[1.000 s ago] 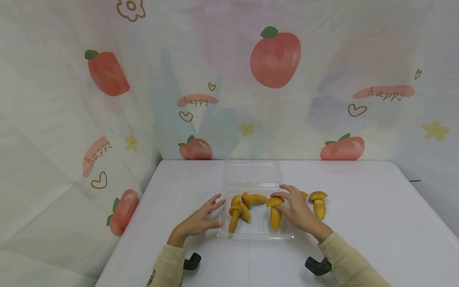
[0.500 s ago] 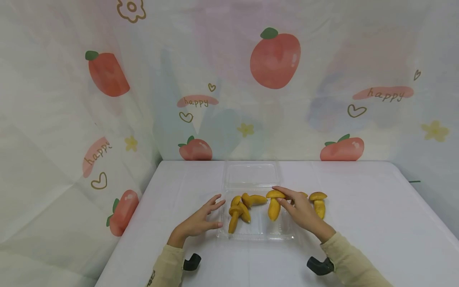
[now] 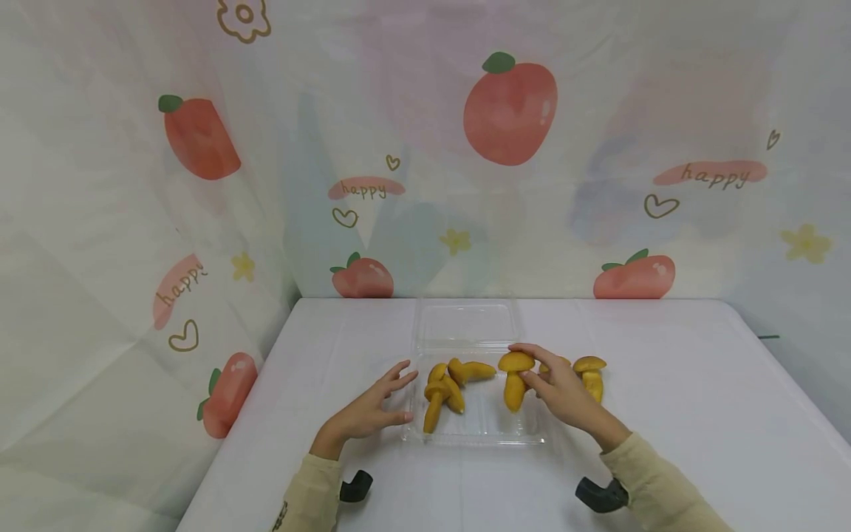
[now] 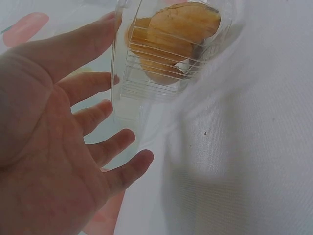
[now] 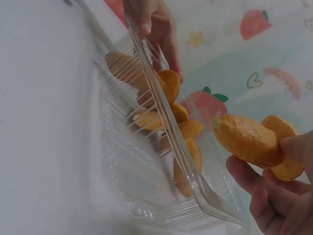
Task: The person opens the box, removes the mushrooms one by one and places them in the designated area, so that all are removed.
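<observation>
My right hand [image 3: 565,388] pinches a yellow mushroom [image 3: 515,391] by its cap and upper stem, cap upward in the head view. In the right wrist view, that mushroom [image 5: 249,139] is up beside the rim of a clear plastic clamshell box [image 3: 492,436]. Inside the box lie more yellow mushrooms [image 3: 433,406], two of them overlapping at the left and another mushroom [image 3: 473,370] toward the back. My left hand [image 3: 366,410] is at the box's left side with fingers spread. Its thumb appears to touch the rim in the left wrist view.
Right of the box, another mushroom [image 3: 592,373] lies on the white table [image 3: 685,428]. One more mushroom [image 3: 557,362] is partly hidden behind my right hand. The box's lid [image 3: 465,324] lies folded back toward the printed cloth [image 3: 425,148].
The mushroom in my right hand first shifted away from me, then slightly right with the hand. My right fingers have closed in on it. The left hand has stayed still.
</observation>
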A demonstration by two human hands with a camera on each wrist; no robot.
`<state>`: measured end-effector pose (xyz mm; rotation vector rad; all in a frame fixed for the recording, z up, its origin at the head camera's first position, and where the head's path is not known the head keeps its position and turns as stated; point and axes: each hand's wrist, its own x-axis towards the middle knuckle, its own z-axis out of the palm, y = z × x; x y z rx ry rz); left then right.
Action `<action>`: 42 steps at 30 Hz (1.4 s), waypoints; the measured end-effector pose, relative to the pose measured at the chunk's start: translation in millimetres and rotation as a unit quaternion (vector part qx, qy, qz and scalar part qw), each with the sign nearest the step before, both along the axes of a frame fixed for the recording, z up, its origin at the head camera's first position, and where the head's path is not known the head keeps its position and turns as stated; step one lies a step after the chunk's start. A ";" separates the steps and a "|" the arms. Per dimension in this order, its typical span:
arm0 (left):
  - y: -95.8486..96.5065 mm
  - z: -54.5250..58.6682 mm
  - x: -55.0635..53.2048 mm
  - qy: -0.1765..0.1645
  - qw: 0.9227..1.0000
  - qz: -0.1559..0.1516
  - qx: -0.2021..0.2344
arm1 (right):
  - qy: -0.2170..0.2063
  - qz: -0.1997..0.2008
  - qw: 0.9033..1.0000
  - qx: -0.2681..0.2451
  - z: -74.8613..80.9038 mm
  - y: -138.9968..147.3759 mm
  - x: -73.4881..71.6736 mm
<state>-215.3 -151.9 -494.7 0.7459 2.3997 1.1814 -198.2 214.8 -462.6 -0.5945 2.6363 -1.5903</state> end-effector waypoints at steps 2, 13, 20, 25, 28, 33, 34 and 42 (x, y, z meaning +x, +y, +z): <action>-0.1 -0.1 0.1 0.001 1.000 0.001 -0.001 | -0.005 0.003 1.000 -0.011 0.0 0.4 0.7; 1.0 -0.9 2.0 -0.001 1.000 0.004 0.002 | 0.003 0.007 0.999 -0.039 1.2 4.0 7.3; 2.3 -0.1 1.8 0.003 1.000 0.003 -0.003 | 0.026 0.016 0.998 -0.045 2.2 5.0 9.3; 3.0 1.2 2.2 0.001 1.000 0.003 -0.003 | 0.021 0.022 0.999 -0.041 4.1 7.0 10.9; 2.8 1.7 2.2 0.002 1.000 0.001 -0.001 | 0.006 0.029 0.999 -0.037 6.3 8.9 12.3; 2.3 2.5 2.1 0.003 1.000 0.000 0.001 | -0.016 0.047 0.998 -0.036 9.0 13.0 14.4; 2.2 2.5 2.1 0.003 1.000 0.001 0.002 | -0.018 0.052 0.998 -0.040 9.1 13.9 14.5; 0.6 0.9 1.3 0.006 1.000 0.004 -0.005 | -0.016 0.066 0.998 -0.007 10.2 25.2 16.6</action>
